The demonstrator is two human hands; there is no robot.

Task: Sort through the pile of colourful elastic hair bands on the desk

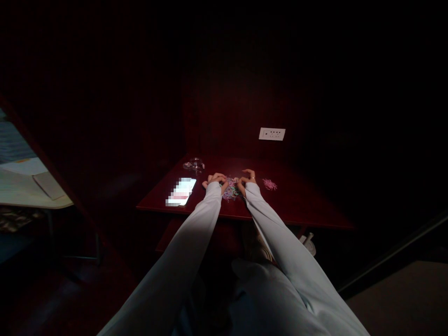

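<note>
Mixed heap (230, 192) of small coloured pieces, near the front of the table (294, 203): apparently what remained. Pink pile (269, 185), at its three o'clock: small, apparently the portion separated. My left hand (215, 180), nine o'clock, and right hand (248, 181), three: fingers curled at the heap; whether pinching a piece, I could not tell. Lit phone (182, 192) lay farther at nine, clear container (198, 164) at ten. In the way: dimness, my right hand between heap and pile

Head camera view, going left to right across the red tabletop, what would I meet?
Phone, left hand, pile of small colourful pieces, right hand, small pink pile.
</note>
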